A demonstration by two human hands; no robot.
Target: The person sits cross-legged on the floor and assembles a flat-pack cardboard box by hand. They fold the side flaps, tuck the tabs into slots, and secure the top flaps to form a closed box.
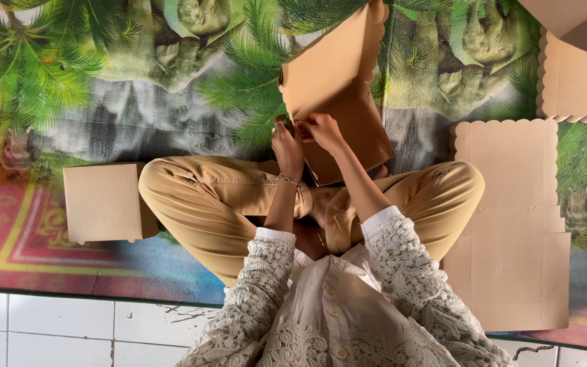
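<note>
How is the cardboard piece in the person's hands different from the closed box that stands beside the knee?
The cardboard piece is only partly folded, with a scalloped flap standing open; the closed box is fully shaped, a plain block. The left hand and right hand both grip the cardboard piece, while the closed box lies untouched on the mat. The cardboard piece is tilted; the closed box rests flat. Both are the same tan cardboard.

Looks like a home floor being used as a little box-making spot, not a proper workshop. There's a printed rug (103, 102) with palm trees and stone figures laid over white floor tiles (56, 329), and the person sits cross-legged right on it. Flat scalloped cardboard blanks (511, 224) and a finished cardboard box (103, 202) lie around on the rug.
</note>
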